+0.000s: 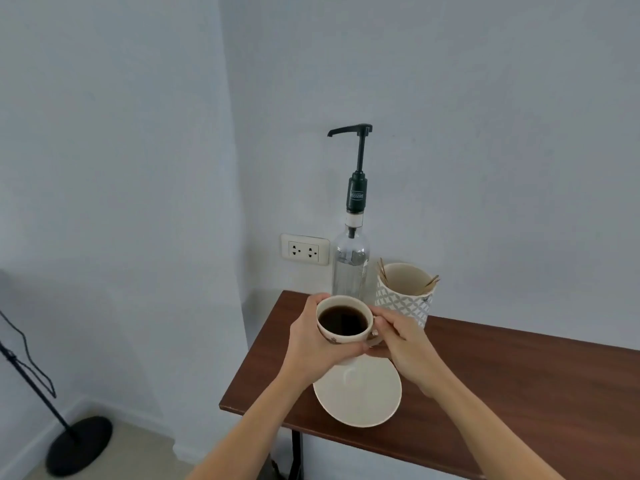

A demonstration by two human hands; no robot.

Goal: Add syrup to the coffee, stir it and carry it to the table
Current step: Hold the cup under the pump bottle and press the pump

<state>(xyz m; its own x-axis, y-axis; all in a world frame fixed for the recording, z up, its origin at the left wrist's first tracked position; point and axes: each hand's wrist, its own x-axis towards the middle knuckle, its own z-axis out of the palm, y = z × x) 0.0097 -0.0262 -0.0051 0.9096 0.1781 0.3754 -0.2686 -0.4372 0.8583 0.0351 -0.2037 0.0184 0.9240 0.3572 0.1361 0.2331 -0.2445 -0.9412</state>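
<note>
A cream cup point(341, 336) full of dark coffee is lifted above its cream saucer point(360, 396). My left hand point(311, 337) wraps around the cup's left side and bottom. My right hand point(403, 344) pinches the cup's handle on the right. Just behind the cup stands a clear syrup bottle point(350, 265) with a tall black pump, its spout pointing left, high above the cup. Part of the bottle's base is hidden by the cup.
A patterned white holder point(403, 299) with several wooden stir sticks stands right of the bottle. All rest on a dark wooden shelf point(519, 393) against the wall. A wall socket point(304, 249) is at the left of the bottle. A black stand base point(78, 445) sits on the floor at lower left.
</note>
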